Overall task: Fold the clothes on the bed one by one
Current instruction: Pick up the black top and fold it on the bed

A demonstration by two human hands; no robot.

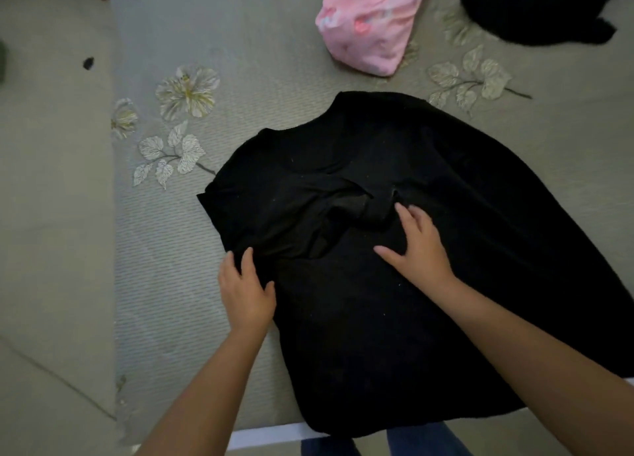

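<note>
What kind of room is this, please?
Probably a bedroom: a bed with a flower-patterned cover, a black shirt spread on it, and a pink bundle of clothing further away.

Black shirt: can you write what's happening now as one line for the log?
step: folding shirt | left hand: on folded side edge | right hand: flat on middle | bed: pink bundle behind
</note>
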